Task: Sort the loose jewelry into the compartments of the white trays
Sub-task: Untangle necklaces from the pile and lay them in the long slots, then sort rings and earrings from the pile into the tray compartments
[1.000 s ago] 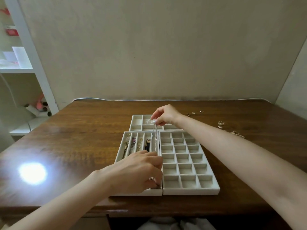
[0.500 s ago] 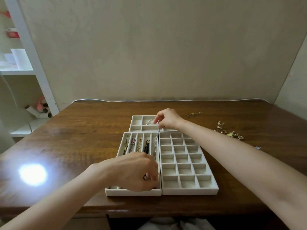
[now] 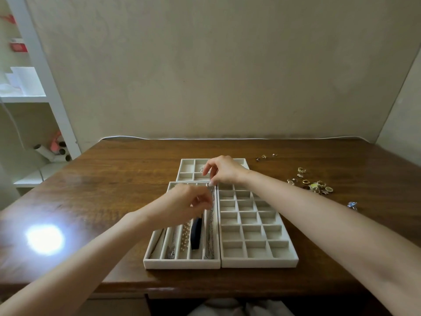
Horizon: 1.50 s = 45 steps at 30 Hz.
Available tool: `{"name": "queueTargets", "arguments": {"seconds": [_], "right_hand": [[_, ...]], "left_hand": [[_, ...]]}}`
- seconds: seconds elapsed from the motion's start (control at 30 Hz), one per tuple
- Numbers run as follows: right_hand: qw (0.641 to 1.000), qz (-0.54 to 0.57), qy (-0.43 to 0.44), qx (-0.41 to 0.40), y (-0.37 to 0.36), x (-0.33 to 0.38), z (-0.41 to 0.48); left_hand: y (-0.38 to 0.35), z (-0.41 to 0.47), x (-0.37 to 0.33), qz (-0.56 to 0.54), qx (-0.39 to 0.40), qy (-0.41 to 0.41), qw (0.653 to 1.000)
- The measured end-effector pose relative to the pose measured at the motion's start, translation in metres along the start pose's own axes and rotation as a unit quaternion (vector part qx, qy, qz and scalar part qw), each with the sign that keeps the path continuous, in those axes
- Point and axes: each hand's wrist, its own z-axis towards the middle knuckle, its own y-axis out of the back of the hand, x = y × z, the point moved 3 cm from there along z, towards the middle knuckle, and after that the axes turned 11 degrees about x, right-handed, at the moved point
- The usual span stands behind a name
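Where the chain (image 3: 211, 233) lies, it runs along the rightmost slot of the slot tray (image 3: 157, 262), on the side that touches the grid tray (image 3: 259, 263). The right hand (image 3: 224, 171) reaches in over the far tray (image 3: 185, 168) and pinches the chain's far end between thumb and fingertip at the top of that slot. The left hand (image 3: 189, 201) hangs over the middle of the slot tray, fingers curled toward the chain. It is blurred, so I cannot tell whether it grips anything.

In the next slots to the left lie a black piece (image 3: 196, 233), a pearl strand (image 3: 185, 236) and a thin silver strand (image 3: 172, 247). The far tray sits just behind the other two, and all three stand on the bench (image 3: 114, 190). Well to the right of the trays a cluster of rings (image 3: 315, 185) lies loose on the bench. A few small pieces (image 3: 264, 156) lie farther back, and a blue piece (image 3: 352, 204) lies nearer the person.
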Motion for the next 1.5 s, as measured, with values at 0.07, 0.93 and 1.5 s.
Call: {"name": "queueTargets", "arguments": {"seconds": [0.07, 0.93, 1.5], "right_hand": [[1.000, 0.000, 0.007, 0.009, -0.001, 0.000, -0.003], [0.997, -0.051, 0.051, 0.020, -0.008, 0.005, -0.020], [0.991, 0.041, 0.073, -0.106, 0.018, -0.016, -0.039]], "left_hand": [[0.003, 0.003, 0.010, -0.019, -0.024, 0.033, 0.999], [-0.023, 0.003, -0.013, 0.056, 0.301, -0.015, 0.952], [-0.007, 0.038, 0.001, 0.155, 0.039, 0.035, 0.987]]}}
